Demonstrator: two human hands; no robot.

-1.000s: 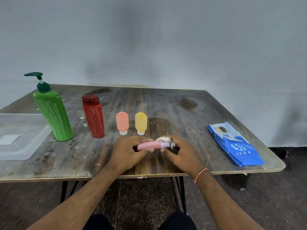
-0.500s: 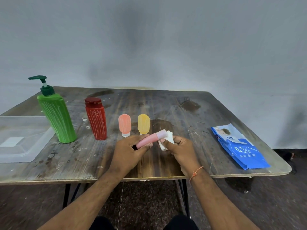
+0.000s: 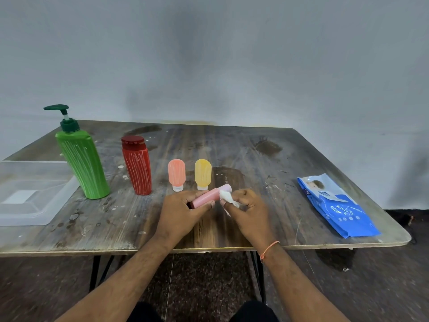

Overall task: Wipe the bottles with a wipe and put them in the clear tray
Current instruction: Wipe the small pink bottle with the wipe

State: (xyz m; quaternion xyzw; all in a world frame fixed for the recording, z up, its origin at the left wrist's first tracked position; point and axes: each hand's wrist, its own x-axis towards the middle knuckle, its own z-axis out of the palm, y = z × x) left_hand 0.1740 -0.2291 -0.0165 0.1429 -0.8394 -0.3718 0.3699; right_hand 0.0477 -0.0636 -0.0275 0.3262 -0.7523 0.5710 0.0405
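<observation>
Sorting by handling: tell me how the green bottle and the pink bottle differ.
The green bottle stands upright on the table; the pink bottle is tilted in the left hand. The green bottle is far larger and has a pump; the pink bottle is slim, without one. Neither is in the tray.

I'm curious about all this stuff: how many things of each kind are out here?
Bottles: 5: green pump, red, orange, yellow, pink in the left hand
Wipes: 1, in the right hand
Wipe packs: 1
Clear trays: 1
Total: 8

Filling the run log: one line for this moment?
left hand holds pink bottle | right hand rubs wipe on it | tray empty
</observation>
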